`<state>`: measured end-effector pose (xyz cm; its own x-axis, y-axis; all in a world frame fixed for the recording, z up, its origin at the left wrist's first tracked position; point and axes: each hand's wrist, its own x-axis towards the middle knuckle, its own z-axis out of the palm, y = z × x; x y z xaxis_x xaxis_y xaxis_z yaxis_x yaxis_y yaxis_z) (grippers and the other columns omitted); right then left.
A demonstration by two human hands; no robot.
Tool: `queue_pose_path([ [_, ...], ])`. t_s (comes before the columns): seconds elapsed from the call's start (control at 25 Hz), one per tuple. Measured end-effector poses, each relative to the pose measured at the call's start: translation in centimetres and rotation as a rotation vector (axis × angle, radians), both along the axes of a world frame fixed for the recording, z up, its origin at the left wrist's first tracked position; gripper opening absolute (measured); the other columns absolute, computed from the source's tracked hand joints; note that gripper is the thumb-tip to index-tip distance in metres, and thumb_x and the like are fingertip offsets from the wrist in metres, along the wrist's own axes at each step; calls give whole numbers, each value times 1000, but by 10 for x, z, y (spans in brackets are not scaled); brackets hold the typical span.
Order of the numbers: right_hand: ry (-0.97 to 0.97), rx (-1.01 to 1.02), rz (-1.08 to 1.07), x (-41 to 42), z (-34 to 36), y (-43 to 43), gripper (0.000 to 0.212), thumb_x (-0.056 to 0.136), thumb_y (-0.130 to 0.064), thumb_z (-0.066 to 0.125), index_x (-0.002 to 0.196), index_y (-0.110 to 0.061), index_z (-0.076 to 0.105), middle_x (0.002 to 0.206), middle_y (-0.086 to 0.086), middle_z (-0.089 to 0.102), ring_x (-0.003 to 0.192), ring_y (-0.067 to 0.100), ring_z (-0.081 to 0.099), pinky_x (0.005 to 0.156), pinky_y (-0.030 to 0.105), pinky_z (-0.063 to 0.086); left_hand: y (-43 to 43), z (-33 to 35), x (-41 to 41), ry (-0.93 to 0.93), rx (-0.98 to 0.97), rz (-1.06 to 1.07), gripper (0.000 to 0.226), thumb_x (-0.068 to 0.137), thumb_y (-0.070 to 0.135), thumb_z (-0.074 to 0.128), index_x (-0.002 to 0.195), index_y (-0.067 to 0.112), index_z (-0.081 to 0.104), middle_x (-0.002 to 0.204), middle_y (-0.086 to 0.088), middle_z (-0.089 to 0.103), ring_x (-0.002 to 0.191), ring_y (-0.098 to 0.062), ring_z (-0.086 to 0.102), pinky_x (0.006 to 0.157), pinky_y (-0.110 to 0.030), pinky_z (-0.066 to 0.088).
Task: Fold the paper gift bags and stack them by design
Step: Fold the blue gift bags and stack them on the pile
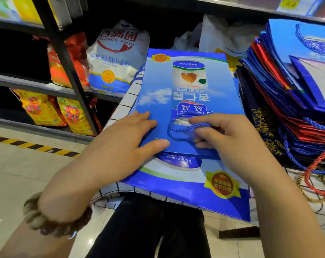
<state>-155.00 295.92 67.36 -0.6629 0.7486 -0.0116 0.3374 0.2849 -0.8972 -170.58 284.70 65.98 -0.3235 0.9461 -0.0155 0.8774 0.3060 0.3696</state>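
Gift bag (186, 86) flat, left fingers (139, 116) straight on it, right fingers (206, 119) pinching half-hidden handle (182, 129)

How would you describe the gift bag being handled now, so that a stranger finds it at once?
Before the dark shelving, a white grid cloth carries two flat blue bags. Take the upper bag, pressed by the left hand while the right hand pinches its blue cord handle. Unlike the bag beneath and the pile at right, it shows a whole printed can.
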Motion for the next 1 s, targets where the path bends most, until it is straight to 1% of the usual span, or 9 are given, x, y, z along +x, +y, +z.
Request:
queue_pose_path([
  [0.08,-21,95,-25,-4,-4,-2,33,90,-35,50,73,-11,67,61,-3,60,63,10,57,60,23,49,-9,-7,4,48,-129,-64,94,66,82,23,147,35,13,156,15,1,142,-2,-1,101,-10,-2],
  [0.16,-76,180,-41,-11,-4,-5,35,91,-39,49,63,-22,63,48,-12,52,51,4,47,51,17,33,-12,-6,9,66,-151,-90,83,77,79,28,146,39,4,154,19,-9,140,1,-9,96,-6,-5],
  [0.28,-68,62,42,-17,-1,-9,31,87,-24,60,60,-9,59,40,-4,43,38,6,37,45,19,31,-13,-2,8,63,-131,-99,87,67,75,22,145,42,5,154,20,-8,140,2,-8,97,-6,0],
  [0.4,34,-127,69,-19,1,-10,11,80,-3,66,71,-10,64,47,-5,55,39,5,46,39,16,41,-13,-4,7,61,-148,-101,84,71,75,21,146,41,5,154,19,-8,140,1,-8,102,-13,2],
  [0.56,66,-239,108,-19,-2,-9,30,74,14,64,75,-16,65,56,-7,65,57,9,64,57,16,54,-14,-6,4,29,-116,-111,75,82,72,35,145,41,9,154,20,-8,138,5,-8,103,-12,2],
  [0.68,22,-144,165,-21,-1,-9,33,78,9,62,74,-23,66,63,-2,70,63,7,66,59,17,52,-15,-9,-2,-44,-41,-112,73,78,70,48,142,42,25,153,23,6,127,17,-3,104,-11,9],
  [0.8,-42,25,271,-23,-1,-11,30,79,-1,64,76,-30,67,77,-5,71,70,2,66,66,15,52,-19,-9,-5,-85,104,-95,78,58,73,44,127,39,52,144,21,37,121,21,13,101,-15,23],
  [0.88,-82,74,317,-24,-2,-12,26,79,-6,66,76,-32,68,79,-9,72,75,0,66,75,17,52,-20,-11,-6,-100,179,-90,73,57,73,40,114,35,64,125,15,59,121,12,35,99,-26,37],
  [1.0,-139,197,333,-24,-2,-10,20,80,-8,67,82,-28,71,80,-8,72,79,0,64,77,20,50,-20,-11,-5,-100,251,-75,63,63,68,42,103,29,71,106,10,70,111,-2,52,88,-35,50],
])
